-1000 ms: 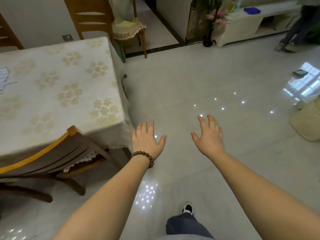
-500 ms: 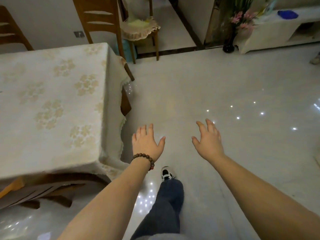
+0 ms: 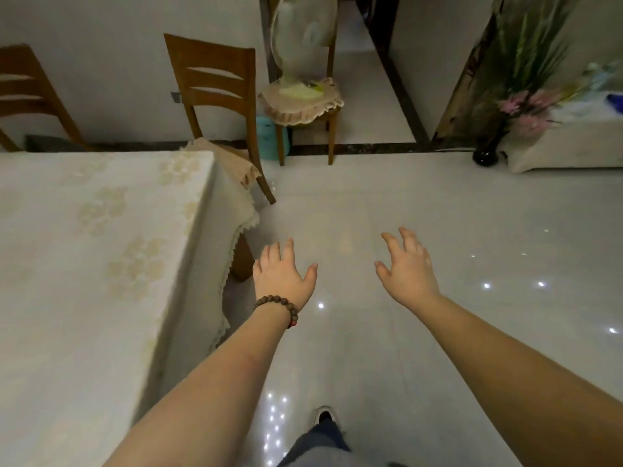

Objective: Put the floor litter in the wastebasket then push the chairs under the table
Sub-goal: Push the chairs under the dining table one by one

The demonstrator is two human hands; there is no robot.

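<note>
I see both arms stretched out ahead of me over the pale glossy floor [image 3: 371,197]. My left hand [image 3: 281,276] is palm down with its fingers [image 3: 274,252] spread loosely and nothing in them; a bracelet [image 3: 279,306] of dark wooden beads circles that wrist. My right hand [image 3: 409,273] is likewise open, fingers splayed, holding nothing, well apart from the left. The bench [image 3: 84,264] runs along my left side under a cream cloth with a faint flower pattern, its lace hem hanging just beside my left hand. At the bench's far corner a wooden chair [image 3: 215,85] stands pulled out, its cloth-covered seat only partly tucked under the edge; the back of a second chair [image 3: 27,85] shows at the far left. Further off, another chair [image 3: 303,106] with a frilled cushion carries an electric fan [image 3: 305,32]. A dark vase [image 3: 485,155] of pink flowers sits near the right wall. I can read no writing or labels anywhere. No litter or wastebasket shows.
</note>
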